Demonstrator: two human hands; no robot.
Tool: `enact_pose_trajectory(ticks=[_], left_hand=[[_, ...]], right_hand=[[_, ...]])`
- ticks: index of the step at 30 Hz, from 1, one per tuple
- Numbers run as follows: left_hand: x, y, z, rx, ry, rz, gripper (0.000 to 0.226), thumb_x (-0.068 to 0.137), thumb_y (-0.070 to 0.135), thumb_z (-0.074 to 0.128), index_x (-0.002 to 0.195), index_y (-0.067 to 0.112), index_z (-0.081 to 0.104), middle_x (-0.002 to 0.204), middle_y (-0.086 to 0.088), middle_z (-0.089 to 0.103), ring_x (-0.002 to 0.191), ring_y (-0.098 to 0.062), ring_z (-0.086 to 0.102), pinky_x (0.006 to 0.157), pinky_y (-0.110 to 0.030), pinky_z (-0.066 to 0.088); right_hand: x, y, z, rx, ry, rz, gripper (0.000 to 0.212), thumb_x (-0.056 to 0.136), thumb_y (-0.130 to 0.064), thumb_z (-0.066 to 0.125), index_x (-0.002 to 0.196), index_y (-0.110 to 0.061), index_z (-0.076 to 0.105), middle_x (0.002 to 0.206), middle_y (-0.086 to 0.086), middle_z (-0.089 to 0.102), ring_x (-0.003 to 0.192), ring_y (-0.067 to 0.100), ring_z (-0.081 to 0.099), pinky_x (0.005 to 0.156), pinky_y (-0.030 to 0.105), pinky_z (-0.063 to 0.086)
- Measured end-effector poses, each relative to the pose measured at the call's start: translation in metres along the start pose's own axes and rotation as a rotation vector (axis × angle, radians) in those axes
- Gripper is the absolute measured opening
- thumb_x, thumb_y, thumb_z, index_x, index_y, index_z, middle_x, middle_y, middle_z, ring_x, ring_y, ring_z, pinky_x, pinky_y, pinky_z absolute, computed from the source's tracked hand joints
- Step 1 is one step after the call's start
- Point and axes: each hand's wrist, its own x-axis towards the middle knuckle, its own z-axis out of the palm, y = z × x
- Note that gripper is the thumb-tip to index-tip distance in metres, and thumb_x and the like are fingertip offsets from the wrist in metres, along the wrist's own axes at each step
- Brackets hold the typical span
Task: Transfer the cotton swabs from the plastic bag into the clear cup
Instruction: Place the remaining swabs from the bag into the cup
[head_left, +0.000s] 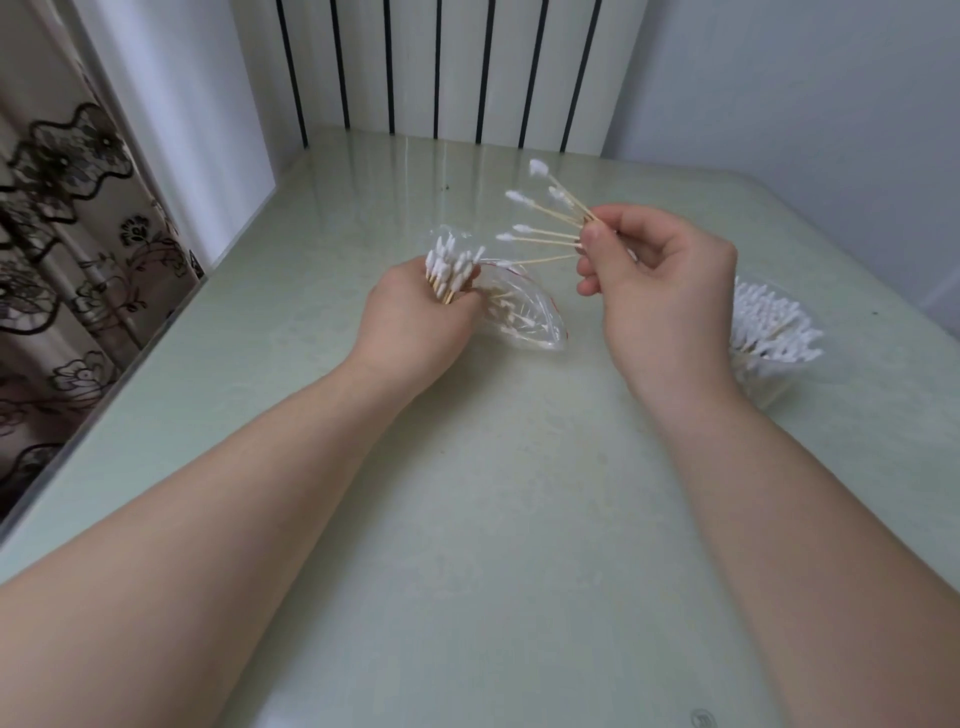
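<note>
Six or so swabs (545, 228) fan out from the right hand (660, 296), which hangs above the table (493, 493). Its thumb and curled fingers pinch the wooden ends together, and the white tips spread up and to the left. The lowest tip reaches the mouth of the bag (524, 317); whether it touches the film cannot be told.

The left hand (415, 312) rests low on the table, fingers curled round a thick bunch (449, 267) of swabs that stands nearly upright, tips up. Clear film rises around those tips, so the bunch is at least partly inside the bag. Whether the fingers grip it through the plastic or from within cannot be told. The rest of the bag lies on the table just right of that hand, crumpled, with a thin red line along its edge and a few loose sticks showing inside.

The cup (769, 374) stands on the table to the right, well apart from the bag. The right hand and wrist are in front of it and hide its left side. It is crammed with swabs, and their heads (774, 325) splay out over the rim.

The table is pale green and glossy, with a small dark speck (448, 188) near its far edge. A white radiator (457, 67) with dark gaps stands against the wall behind the table. A curtain (67, 218) with a dark flower pattern hangs past the left edge. Both bare forearms reach in from the near side, over open tabletop.
</note>
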Motion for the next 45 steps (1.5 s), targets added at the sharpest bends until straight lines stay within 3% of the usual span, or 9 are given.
enact_pose_trajectory(ticks=[3, 6, 10, 15, 23, 28, 33, 39, 45], left_hand=[[-0.005, 0.008, -0.002, -0.226, -0.079, 0.052, 0.02, 0.082, 0.025, 0.082, 0.099, 0.02, 0.073, 0.09, 0.004, 0.075, 0.073, -0.004, 0.066, 0.067, -0.027, 0.055], [-0.012, 0.017, 0.0, -0.402, -0.198, 0.032, 0.033, 0.083, 0.023, 0.084, 0.112, 0.018, 0.068, 0.086, 0.007, 0.068, 0.053, 0.002, 0.053, 0.049, -0.012, 0.039], [-0.017, 0.023, 0.004, -0.547, -0.244, -0.015, 0.018, 0.094, 0.028, 0.073, 0.109, 0.019, 0.069, 0.083, 0.0, 0.064, 0.045, -0.007, 0.036, 0.043, -0.021, 0.03], [-0.016, 0.023, 0.005, -0.645, -0.167, -0.075, 0.019, 0.1, 0.031, 0.064, 0.089, 0.015, 0.066, 0.092, -0.017, 0.062, 0.048, -0.013, 0.03, 0.045, -0.023, 0.025], [-0.016, 0.023, 0.006, -0.594, -0.147, -0.094, 0.026, 0.103, 0.026, 0.056, 0.082, 0.018, 0.069, 0.083, -0.003, 0.067, 0.054, -0.01, 0.042, 0.044, -0.022, 0.033], [-0.013, 0.025, 0.005, -0.612, -0.059, -0.143, 0.026, 0.099, 0.017, 0.054, 0.075, 0.02, 0.062, 0.069, 0.005, 0.063, 0.055, -0.009, 0.047, 0.043, -0.021, 0.033], [-0.01, 0.026, 0.002, -0.637, 0.047, -0.212, 0.038, 0.099, 0.018, 0.053, 0.062, 0.022, 0.064, 0.075, -0.005, 0.062, 0.053, -0.01, 0.047, 0.048, -0.025, 0.035], [-0.008, 0.03, -0.003, -0.669, 0.114, -0.279, 0.025, 0.097, 0.02, 0.043, 0.074, 0.016, 0.054, 0.066, 0.006, 0.065, 0.05, -0.014, 0.048, 0.056, -0.027, 0.037], [-0.01, 0.031, 0.0, -0.799, 0.013, -0.213, 0.02, 0.106, 0.011, 0.038, 0.092, 0.016, 0.051, 0.074, 0.001, 0.064, 0.07, -0.014, 0.069, 0.067, -0.03, 0.059]], right_hand=[[-0.002, -0.001, 0.005, 0.232, -0.015, 0.163, 0.013, 0.093, -0.003, 0.065, 0.091, -0.014, 0.073, 0.071, 0.001, 0.071, 0.063, 0.011, 0.063, 0.064, 0.025, 0.052], [-0.005, -0.003, 0.009, 0.43, -0.025, 0.297, 0.01, 0.094, 0.0, 0.063, 0.097, -0.005, 0.071, 0.071, 0.003, 0.068, 0.065, 0.011, 0.06, 0.063, 0.022, 0.051], [-0.011, -0.007, 0.013, 0.592, -0.061, 0.415, 0.009, 0.095, 0.003, 0.06, 0.1, 0.0, 0.067, 0.072, 0.006, 0.064, 0.063, 0.011, 0.058, 0.06, 0.021, 0.05], [-0.02, -0.006, 0.022, 0.583, -0.159, 0.47, 0.009, 0.095, 0.003, 0.06, 0.098, 0.001, 0.068, 0.073, 0.009, 0.063, 0.062, 0.012, 0.057, 0.059, 0.021, 0.05], [-0.02, -0.003, 0.024, 0.506, -0.191, 0.47, 0.011, 0.094, 0.002, 0.063, 0.104, 0.003, 0.067, 0.089, 0.021, 0.072, 0.063, 0.013, 0.058, 0.06, 0.021, 0.052], [-0.021, -0.003, 0.024, 0.44, -0.193, 0.49, 0.01, 0.089, 0.006, 0.067, 0.096, -0.001, 0.068, 0.075, 0.012, 0.069, 0.062, 0.016, 0.063, 0.063, 0.024, 0.056], [-0.019, -0.003, 0.021, 0.41, -0.19, 0.484, 0.01, 0.088, 0.007, 0.068, 0.094, 0.0, 0.069, 0.07, 0.011, 0.067, 0.059, 0.018, 0.063, 0.064, 0.025, 0.056], [-0.017, -0.005, 0.017, 0.477, -0.148, 0.44, 0.012, 0.087, 0.008, 0.068, 0.097, 0.001, 0.069, 0.072, 0.01, 0.067, 0.063, 0.017, 0.064, 0.066, 0.026, 0.056], [-0.018, -0.007, 0.019, 0.537, -0.173, 0.418, 0.011, 0.089, 0.007, 0.067, 0.098, 0.002, 0.068, 0.072, 0.008, 0.068, 0.065, 0.017, 0.063, 0.065, 0.025, 0.055]])
